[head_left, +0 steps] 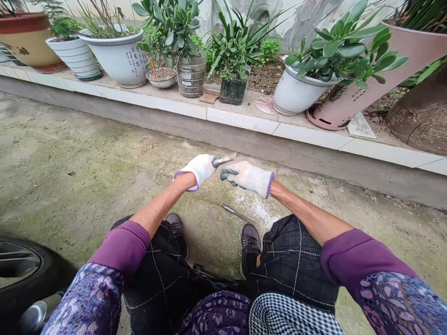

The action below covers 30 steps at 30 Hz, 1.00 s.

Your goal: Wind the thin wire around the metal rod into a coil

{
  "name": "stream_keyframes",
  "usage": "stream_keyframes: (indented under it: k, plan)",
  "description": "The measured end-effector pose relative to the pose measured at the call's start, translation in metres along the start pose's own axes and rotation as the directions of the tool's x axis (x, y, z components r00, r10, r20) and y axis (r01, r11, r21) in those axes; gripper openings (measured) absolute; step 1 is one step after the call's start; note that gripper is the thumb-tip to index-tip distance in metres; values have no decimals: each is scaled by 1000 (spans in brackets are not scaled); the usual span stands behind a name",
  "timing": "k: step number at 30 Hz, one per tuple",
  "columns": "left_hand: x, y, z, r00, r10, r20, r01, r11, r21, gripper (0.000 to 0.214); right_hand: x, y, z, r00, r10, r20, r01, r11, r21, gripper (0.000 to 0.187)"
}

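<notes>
Both my hands wear white knit gloves with purple cuffs and are held out over the concrete ground in front of my knees. My left hand point(199, 170) is closed around a short grey metal tool point(223, 160) that sticks out to the right. My right hand point(246, 177) is closed on a dark grey-green object point(226, 175), its shape mostly hidden by the glove. The two hands almost touch. On the ground below them lies a thin metal rod point(236, 213) beside a patch of white powder point(260, 209).
A raised tiled ledge point(240, 120) runs across the back with several potted plants, among them a large white pot point(120, 58) and a tilted white pot point(296, 93). A car tyre point(21, 270) sits at the lower left. My shoes point(249, 242) rest on the concrete.
</notes>
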<state>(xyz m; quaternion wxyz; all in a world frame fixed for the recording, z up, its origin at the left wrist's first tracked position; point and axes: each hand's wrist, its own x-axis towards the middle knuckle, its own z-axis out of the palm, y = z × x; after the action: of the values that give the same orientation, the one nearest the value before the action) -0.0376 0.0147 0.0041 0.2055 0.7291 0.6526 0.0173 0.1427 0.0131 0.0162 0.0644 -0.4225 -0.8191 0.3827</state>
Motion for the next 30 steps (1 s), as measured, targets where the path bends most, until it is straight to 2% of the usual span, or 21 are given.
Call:
stream_keyframes:
  k: [2, 4, 7, 10, 12, 14, 17, 19, 22, 24, 27, 30]
  plan:
    - [1, 1, 5, 1000, 24, 13, -26, 976, 215, 27, 0, -4, -5, 998, -33, -54, 31, 999, -25, 22]
    - [-2, 5, 6, 997, 57, 45, -66, 965, 254, 27, 3, 2, -15, 991, -5, -135, 3, 1000, -16, 23]
    - [-10, 13, 1, 990, 91, 105, -100, 991, 85, 20, 11, 17, -26, 977, 88, -195, -71, 993, 90, 22]
    - [-18, 16, -7, 987, 106, 123, -95, 991, -90, 21, 15, 28, -25, 971, 190, -145, -156, 963, 219, 19]
    - [-21, 14, -11, 989, 111, 96, -86, 968, -236, 24, 15, 27, -19, 968, 225, -109, -199, 958, 207, 18]
    - [-19, 10, -12, 995, 86, 53, -65, 947, -313, 26, 12, 21, -10, 980, 183, -80, -173, 979, 111, 18]
    - [-10, 4, -9, 1000, 0, 30, 5, 987, -161, 25, 6, 6, -1, 999, 4, -42, -7, 998, -67, 20]
    - [-5, 2, -4, 999, -31, 29, 31, 999, -17, 23, 3, -1, 1, 997, -69, -39, 62, 987, -146, 23]
    - [-5, 5, 4, 1000, -10, 25, 5, 980, 199, 24, 4, -1, -6, 989, -116, -90, 94, 972, -214, 23]
    - [-7, 10, 6, 998, 19, 56, -30, 977, 213, 22, 8, 6, -14, 980, -122, -157, 86, 971, -222, 22]
    - [-10, 17, 4, 993, 49, 107, -52, 998, 26, 13, 14, 18, -24, 979, 5, -203, -26, 995, -98, 22]
    - [-14, 19, -1, 990, 64, 127, -56, 996, -66, 13, 17, 24, -26, 976, 170, -139, -147, 976, 158, 22]
